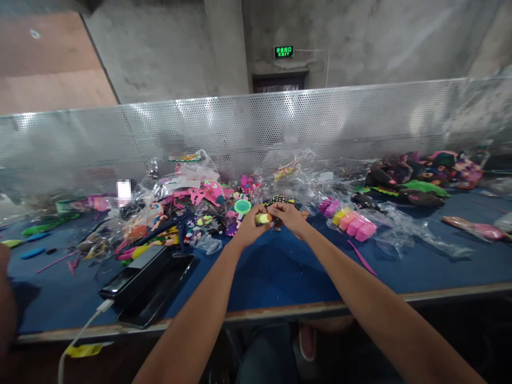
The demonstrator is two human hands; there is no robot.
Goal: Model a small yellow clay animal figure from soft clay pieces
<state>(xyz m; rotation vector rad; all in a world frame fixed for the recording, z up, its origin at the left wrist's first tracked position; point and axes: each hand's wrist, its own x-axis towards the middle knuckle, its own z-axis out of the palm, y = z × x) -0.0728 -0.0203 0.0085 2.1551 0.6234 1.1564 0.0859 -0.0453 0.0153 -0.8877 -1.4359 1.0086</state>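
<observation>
Over the blue table, my left hand is closed around a small, soft-looking yellow piece. Close beside it, my right hand has its fingers pinched together near the end of that piece; what lies between its fingertips is too small to make out. Just behind the hands is a black item with yellow dots, partly covered by them. A round green lid-like thing sits to the left of my left hand. Yellow, orange and pink blocks of what looks like modelling clay lie to the right.
On the left are a power bank with a white cable and a black open tray. Colourful figures and clear plastic bags heap up before a perforated metal screen. A pink tool lies right. Someone's arm shows far left.
</observation>
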